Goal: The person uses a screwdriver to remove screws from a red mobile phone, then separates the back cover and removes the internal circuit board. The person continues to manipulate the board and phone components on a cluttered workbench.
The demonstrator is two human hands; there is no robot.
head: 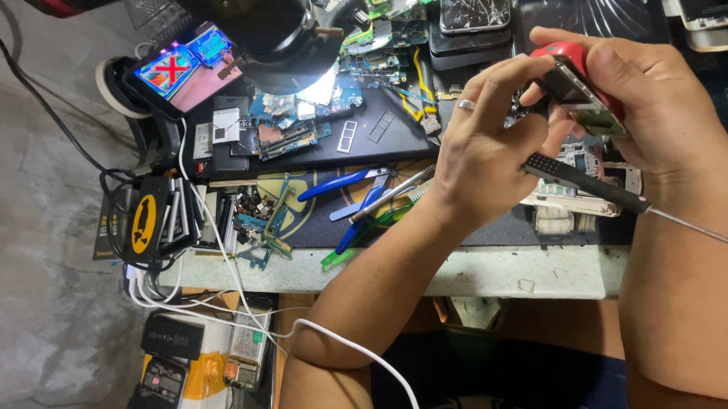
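My left hand (480, 142), with a ring on one finger, pinches a small red and black device (575, 77) from the left and also holds a black-handled screwdriver (584, 183) whose thin shaft runs off to the lower right. Over the same device, my right hand (642, 106) grips from the right and above. A green circuit board edge shows at the device's lower end. Both hands hover above the dark work mat (496, 231).
A microscope head (270, 29) lights circuit boards (299, 117) at the upper middle. A lit phone screen (182, 69) sits at upper left. Blue pliers (338, 183), tweezers (392, 191) and parts clutter the bench. A cracked phone (474, 3) lies at the top. White cables (221, 309) hang off the bench edge.
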